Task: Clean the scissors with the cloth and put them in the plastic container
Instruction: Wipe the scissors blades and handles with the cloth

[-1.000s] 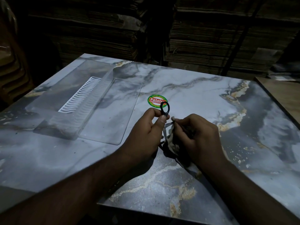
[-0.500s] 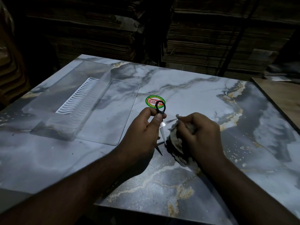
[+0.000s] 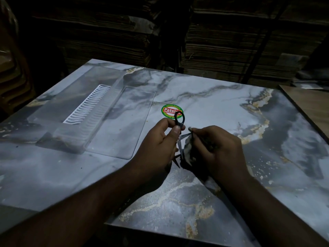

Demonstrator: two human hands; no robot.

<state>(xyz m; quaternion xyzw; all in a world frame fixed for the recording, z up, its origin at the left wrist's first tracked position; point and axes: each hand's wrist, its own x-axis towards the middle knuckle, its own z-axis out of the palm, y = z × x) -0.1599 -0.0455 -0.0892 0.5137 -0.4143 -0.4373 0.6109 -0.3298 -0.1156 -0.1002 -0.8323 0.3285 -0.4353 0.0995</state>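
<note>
Left hand (image 3: 160,141) pinches the scissors (image 3: 179,122), blades spread; right hand (image 3: 215,148) grips the cloth (image 3: 187,148) against them — a slip could nick fingers.

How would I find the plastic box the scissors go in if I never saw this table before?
Look at the marble-patterned table and go to its far left part, away from both hands. The plastic container lies there, with its flat clear lid open beside it, left of the round green and red sticker. It is see-through, with a white wavy rack inside.
</note>
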